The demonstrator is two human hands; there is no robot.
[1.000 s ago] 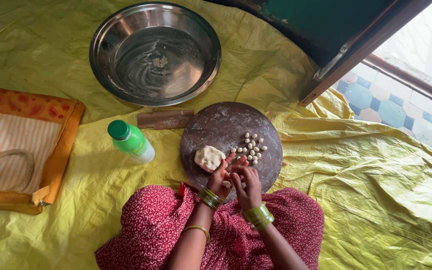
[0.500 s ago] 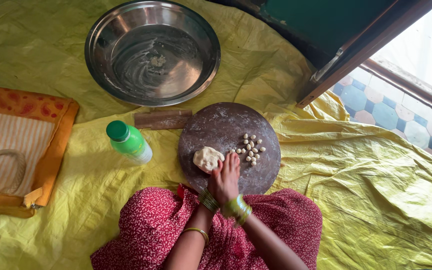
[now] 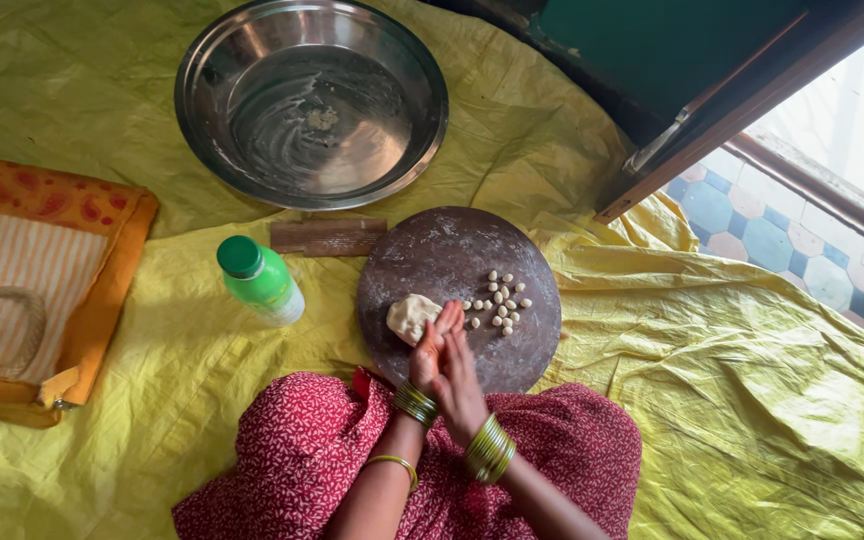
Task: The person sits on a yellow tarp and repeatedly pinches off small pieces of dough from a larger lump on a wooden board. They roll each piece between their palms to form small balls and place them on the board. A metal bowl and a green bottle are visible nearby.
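Note:
My left hand (image 3: pixel 426 352) and my right hand (image 3: pixel 461 388) are pressed flat, palm to palm, over the near edge of a round dark wooden board (image 3: pixel 449 247). Whatever lies between the palms is hidden. Both wrists carry green and gold bangles. A pale lump of dough (image 3: pixel 409 318) rests on the board and touches my left fingertips. Several small dough balls (image 3: pixel 498 300) are scattered on the board just right of my fingers.
A large steel bowl (image 3: pixel 195 98) sits beyond the board, with a brown wooden block (image 3: pixel 327 237) between them. A green-capped bottle (image 3: pixel 260 281) stands to the left. An orange striped bag (image 3: pixel 22 270) lies far left. Yellow sheet (image 3: pixel 752 380) covers the floor; green door (image 3: pixel 692 50) at top right.
My fingers were pinching at the dough beside the small balls. Both hands have since closed together palm to palm at the board's near edge.

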